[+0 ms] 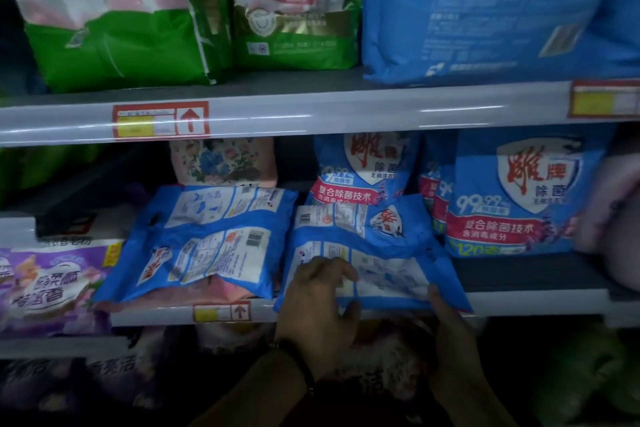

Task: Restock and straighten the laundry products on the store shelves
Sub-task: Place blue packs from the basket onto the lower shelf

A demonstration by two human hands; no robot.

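1. One blue bag (207,239) lies flat, back up, at the shelf's (519,302) front edge.
2. My left hand (318,302) grips the second blue bag (381,253), which overhangs that edge.
3. My right hand (450,329) seems to pinch its front rim, thumb on top.

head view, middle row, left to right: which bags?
purple bag → flat blue bag → held blue bag, gripped by left hand and right hand → upright blue bag. Bags behind overlap these, so skipped.
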